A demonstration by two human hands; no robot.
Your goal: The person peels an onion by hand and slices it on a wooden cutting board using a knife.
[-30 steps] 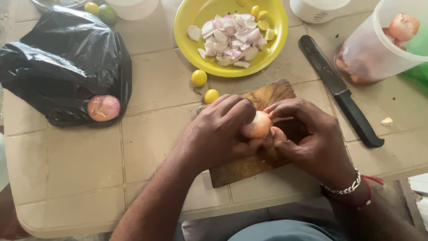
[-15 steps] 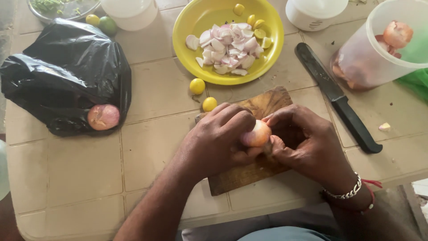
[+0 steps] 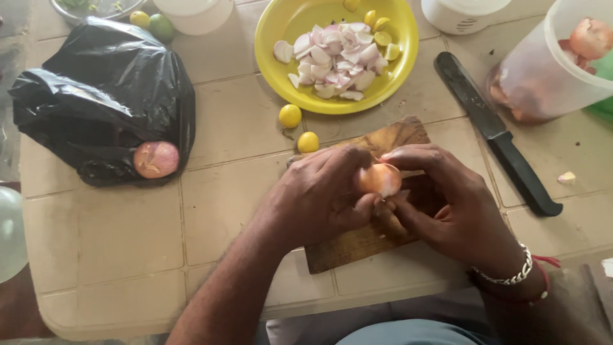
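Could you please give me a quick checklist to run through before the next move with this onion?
1. Onion gripped by both the left hand and the right hand: ok.
2. Wooden cutting board lies under the hands: ok.
3. Black-handled knife lies flat on the table, apart from both hands: ok.
4. Yellow bowl of onion slices has room left: ok.
5. Two small yellow fruits lie loose by the board's far edge and might roll: not ok.
6. Whether the onion is fully peeled: cannot tell.
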